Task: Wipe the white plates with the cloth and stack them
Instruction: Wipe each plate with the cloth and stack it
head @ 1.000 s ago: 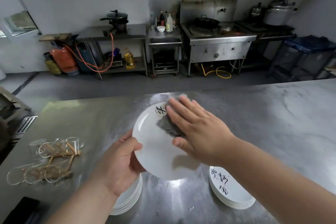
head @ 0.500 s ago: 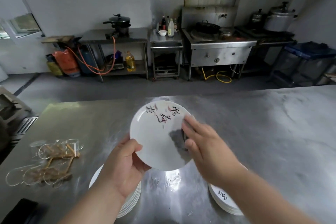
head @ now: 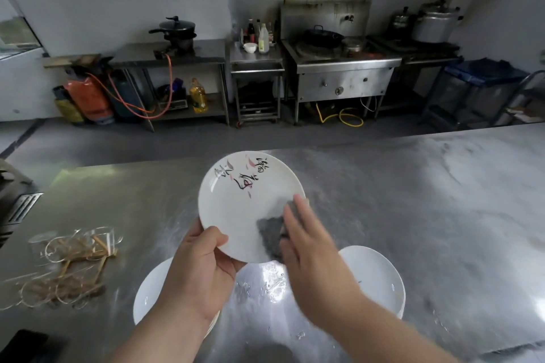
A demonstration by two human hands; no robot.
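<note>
A white plate point(head: 239, 209) with black and red brush writing is tilted up above the steel table point(head: 413, 200). My left hand point(head: 203, 268) grips its lower left rim, thumb on the face. My right hand point(head: 312, 250) presses a dark grey cloth point(head: 269, 233) with straight fingers against the plate's lower right part. Below my left arm lies a stack of white plates point(head: 149, 295). A second stack of white plates point(head: 374, 277) lies on the table to the right of my right wrist.
A tangle of wire rings and wooden sticks point(head: 65, 265) lies on the table's left side, and a dark flat object point(head: 20, 345) sits at the near left corner. Water drops point(head: 265, 280) shine on the steel between the stacks. Kitchen stoves and shelves stand beyond the floor.
My right hand slid the cloth from the plate's upper part down to its lower right, uncovering the writing. The view shifted, so both stacks show more fully.
</note>
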